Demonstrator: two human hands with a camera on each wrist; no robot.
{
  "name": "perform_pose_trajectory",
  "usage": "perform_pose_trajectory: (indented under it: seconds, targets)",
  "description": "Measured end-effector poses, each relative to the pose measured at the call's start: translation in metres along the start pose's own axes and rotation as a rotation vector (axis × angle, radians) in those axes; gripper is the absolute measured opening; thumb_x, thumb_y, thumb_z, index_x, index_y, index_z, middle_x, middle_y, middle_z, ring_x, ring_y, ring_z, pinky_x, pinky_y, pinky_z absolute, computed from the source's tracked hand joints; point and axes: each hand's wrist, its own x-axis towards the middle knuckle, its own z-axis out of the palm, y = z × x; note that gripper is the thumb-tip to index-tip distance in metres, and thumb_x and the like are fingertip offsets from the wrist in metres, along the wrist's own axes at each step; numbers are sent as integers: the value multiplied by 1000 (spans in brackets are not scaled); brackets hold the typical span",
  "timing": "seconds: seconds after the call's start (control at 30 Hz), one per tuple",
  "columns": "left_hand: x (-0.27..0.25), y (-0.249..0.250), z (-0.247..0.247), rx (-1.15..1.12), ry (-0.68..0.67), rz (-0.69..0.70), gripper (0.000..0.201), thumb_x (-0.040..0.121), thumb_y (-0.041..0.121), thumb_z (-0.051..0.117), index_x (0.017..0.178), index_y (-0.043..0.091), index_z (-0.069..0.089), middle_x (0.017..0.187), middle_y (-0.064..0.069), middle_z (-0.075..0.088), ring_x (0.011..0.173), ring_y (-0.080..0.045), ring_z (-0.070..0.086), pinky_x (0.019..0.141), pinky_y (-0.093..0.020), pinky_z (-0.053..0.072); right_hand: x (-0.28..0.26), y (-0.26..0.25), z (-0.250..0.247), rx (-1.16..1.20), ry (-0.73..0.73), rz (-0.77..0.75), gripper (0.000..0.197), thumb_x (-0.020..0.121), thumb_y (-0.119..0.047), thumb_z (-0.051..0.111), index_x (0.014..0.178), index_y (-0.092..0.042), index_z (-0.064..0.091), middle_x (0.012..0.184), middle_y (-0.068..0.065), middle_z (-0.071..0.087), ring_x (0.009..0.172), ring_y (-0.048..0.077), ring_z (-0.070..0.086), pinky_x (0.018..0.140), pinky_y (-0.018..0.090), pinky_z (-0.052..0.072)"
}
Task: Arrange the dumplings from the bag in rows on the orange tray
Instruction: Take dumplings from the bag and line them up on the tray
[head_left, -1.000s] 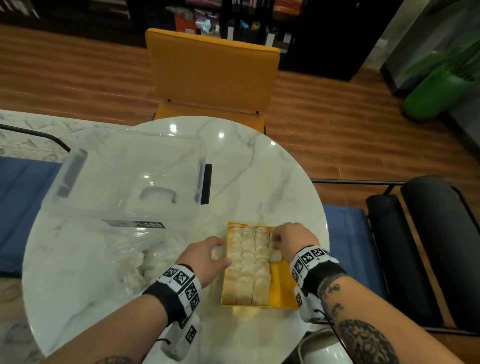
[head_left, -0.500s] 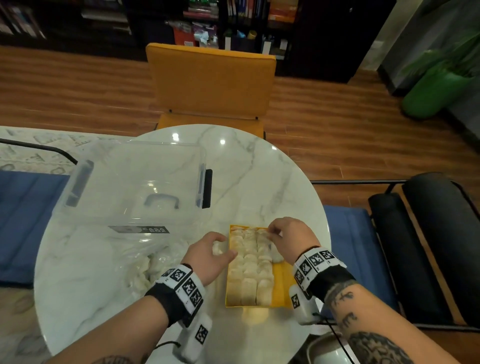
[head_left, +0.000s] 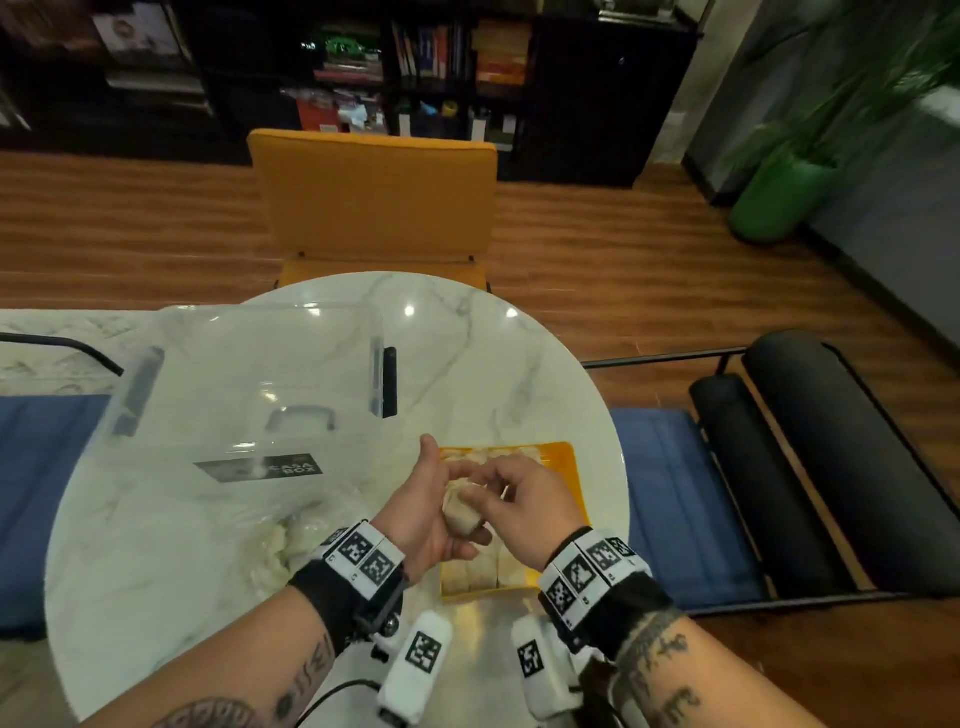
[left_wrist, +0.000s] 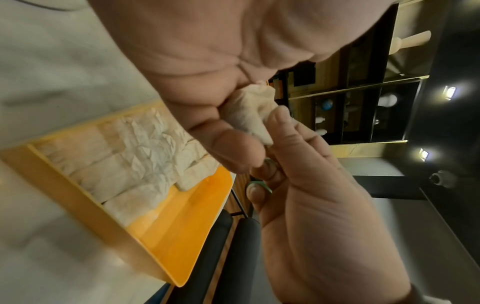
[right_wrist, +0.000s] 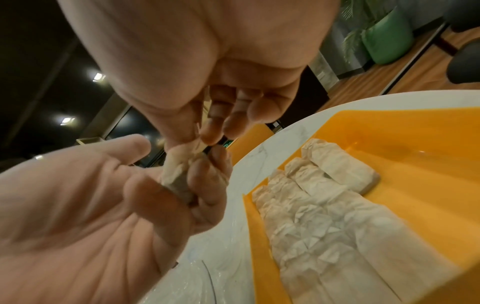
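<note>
The orange tray lies at the near right of the marble table, with several pale dumplings packed in rows along its left side and one more in a further column. Both hands meet just above the tray's left part with one dumpling between them. My left hand cups its lower end with curled fingers. My right hand pinches its upper end with thumb and fingertips. The tray's right strip is bare orange. The clear bag with more dumplings lies left of the tray.
A clear plastic storage box stands at the back left of the round table. A yellow chair is behind the table. Black padded seating and a blue cushion are to the right, past the table's edge.
My right hand has left the far dumplings in the tray and come back to the left hand. The left hand has lifted its dumpling over the tray, and both now hold it.
</note>
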Motion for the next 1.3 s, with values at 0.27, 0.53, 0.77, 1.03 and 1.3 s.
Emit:
perform_pose_trajectory:
  seconds: [0.27,0.53,0.77,1.03,1.3]
  targets:
    - [-10,-11,-10,173,54,92,20,93,31,62,100,13,57,76,-8,55,56,-18,54,44,-23,43,-7,-9,-20,60,96,40,9,89,-32,71,86,-25,67,77,-11,65,70,0,57,62,8,41]
    - [-11,-17,-11,589,159,308,22,90,24,69,91,3,62,55,4,62,49,-13,53,50,-27,50,-11,-13,-34,-15,35,18,6,86,-30,73,87,-26,70,79,-10,69,74,2,63,68,15,48]
    - [-1,-25,-24,858,230,262,18,81,44,72,76,29,63,63,8,61,52,-11,59,51,-26,52,-9,-9,-40,-174,-36,-2,11,87,-36,71,84,-27,66,77,-11,64,73,3,59,71,22,49]
    - [11,-28,-42,992,385,248,14,89,41,62,95,28,61,82,3,66,63,-13,60,62,-29,56,-4,11,-66,-287,-75,86,12,89,-38,69,87,-27,66,84,-11,67,76,3,59,64,18,45]
    - [27,-34,-51,1180,436,107,52,90,45,61,133,19,47,123,-7,63,104,-19,61,79,-24,45,5,47,-66,-581,-261,187,6,91,-37,58,91,-30,59,89,-7,66,78,15,63,71,33,57]
